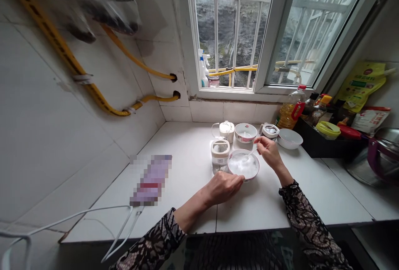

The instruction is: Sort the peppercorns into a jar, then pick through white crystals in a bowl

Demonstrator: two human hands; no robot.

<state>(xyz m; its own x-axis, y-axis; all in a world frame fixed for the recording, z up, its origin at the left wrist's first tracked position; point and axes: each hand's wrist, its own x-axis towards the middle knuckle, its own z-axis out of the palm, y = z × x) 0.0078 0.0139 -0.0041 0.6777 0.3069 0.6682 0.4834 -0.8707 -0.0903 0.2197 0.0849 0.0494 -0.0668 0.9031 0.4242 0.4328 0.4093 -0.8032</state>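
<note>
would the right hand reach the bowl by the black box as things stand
Likely yes: nothing seems to block the right hand from the bowl, though that hand holds a spoon.

Daylight from the far window (232, 33) whitens the counter (187, 145); the left wall (46, 145) sits grey and dim, edges stretch wide-angle, a purple patch (151, 180) is pixelated

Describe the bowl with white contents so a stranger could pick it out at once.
Below the barred window, look at the middle of the white tiled countertop. The pink-rimmed bowl has white contents and a spoon held in the right hand. Unlike the flower-patterned bowl behind it, it has the left hand at its near rim.
</note>
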